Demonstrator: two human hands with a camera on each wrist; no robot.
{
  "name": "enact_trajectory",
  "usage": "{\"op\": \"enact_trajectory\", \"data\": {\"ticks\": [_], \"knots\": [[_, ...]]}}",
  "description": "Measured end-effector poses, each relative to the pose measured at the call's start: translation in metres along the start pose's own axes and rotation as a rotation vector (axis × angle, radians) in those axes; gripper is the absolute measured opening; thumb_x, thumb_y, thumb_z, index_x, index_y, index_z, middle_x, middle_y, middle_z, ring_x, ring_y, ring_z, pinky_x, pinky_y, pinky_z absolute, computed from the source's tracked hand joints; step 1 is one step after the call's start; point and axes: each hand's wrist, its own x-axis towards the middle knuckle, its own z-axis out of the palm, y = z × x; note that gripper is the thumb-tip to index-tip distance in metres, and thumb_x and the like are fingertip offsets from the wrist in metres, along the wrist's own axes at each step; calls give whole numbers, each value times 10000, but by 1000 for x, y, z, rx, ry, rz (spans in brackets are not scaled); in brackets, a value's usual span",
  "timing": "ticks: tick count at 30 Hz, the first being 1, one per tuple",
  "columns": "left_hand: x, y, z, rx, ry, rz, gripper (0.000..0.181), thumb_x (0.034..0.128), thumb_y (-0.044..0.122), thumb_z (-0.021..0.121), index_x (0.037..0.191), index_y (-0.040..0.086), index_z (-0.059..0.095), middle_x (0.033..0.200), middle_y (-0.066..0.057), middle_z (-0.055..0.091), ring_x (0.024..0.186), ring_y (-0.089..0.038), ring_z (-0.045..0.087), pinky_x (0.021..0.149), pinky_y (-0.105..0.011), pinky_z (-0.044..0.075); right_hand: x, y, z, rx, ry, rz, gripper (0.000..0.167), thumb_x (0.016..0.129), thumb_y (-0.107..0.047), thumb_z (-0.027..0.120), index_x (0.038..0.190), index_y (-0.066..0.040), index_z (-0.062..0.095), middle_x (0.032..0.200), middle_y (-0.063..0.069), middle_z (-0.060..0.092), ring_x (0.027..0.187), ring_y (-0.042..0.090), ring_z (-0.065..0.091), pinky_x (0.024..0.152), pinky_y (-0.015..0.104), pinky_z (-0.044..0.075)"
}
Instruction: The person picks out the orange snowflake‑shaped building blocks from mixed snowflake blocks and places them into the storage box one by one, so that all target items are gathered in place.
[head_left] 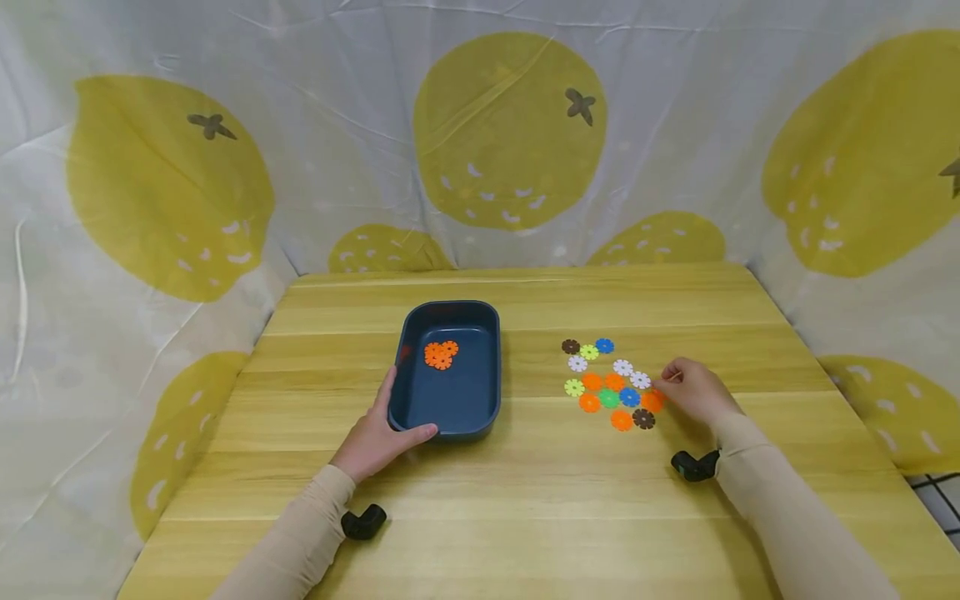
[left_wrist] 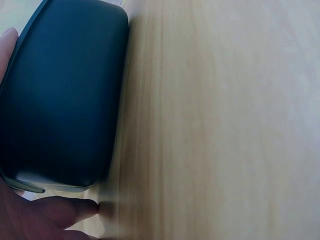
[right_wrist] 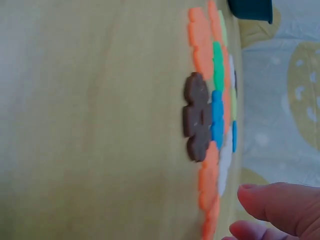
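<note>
A dark blue rectangular tray [head_left: 450, 417] stands left of centre on the table, with several orange notched plastic discs [head_left: 442, 360] lying together inside. My left hand [head_left: 382, 437] holds its near left corner, thumb over the near rim and fingers along the left wall. Right of the tray lies a loose group of flat notched discs: orange, white, blue, brown, green and yellow-green. My right hand [head_left: 697, 392] is at the group's right edge, beside an orange disc [head_left: 652, 402] and a white disc [head_left: 641, 380]. In the right wrist view, its thumb and finger are apart, with nothing visible between them.
The wood-grain table [head_left: 555, 517] is enclosed by a pale curtain [head_left: 322, 125] with large yellow fruit prints at the back and sides. A brown disc [right_wrist: 196, 117] lies at the group's near edge. Black wrist devices [head_left: 363, 522] sit at both cuffs.
</note>
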Motion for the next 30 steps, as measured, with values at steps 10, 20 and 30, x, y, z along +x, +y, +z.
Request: {"op": "enact_trajectory", "data": {"ticks": [10, 20, 30], "knots": [[0, 0, 0, 5, -6, 2, 1235, 790, 677, 756, 1632, 346, -85, 1667, -250, 218, 1439, -531, 383, 1101, -682, 395, -6, 11, 3, -9, 5, 50, 412, 954, -353, 692, 1079, 30, 608, 1089, 228, 647, 879, 292, 568, 743, 324, 439], [0, 0, -1, 14, -3, 6, 1242, 784, 685, 755, 1636, 330, -76, 1662, -257, 225, 1434, -527, 394, 1101, -674, 401, -3, 11, 3, 13, -35, 101, 422, 949, -343, 696, 1086, 35, 568, 1073, 201, 592, 888, 292, 529, 736, 315, 409], [-1, 1, -1, 18, -6, 9, 1240, 790, 681, 751, 1636, 327, -83, 1667, -259, 210, 1428, -531, 401, 1095, -676, 407, -3, 9, -1, 43, -52, 123, 413, 936, -321, 712, 1051, 24, 519, 1031, 173, 536, 908, 300, 500, 737, 333, 386]]}}
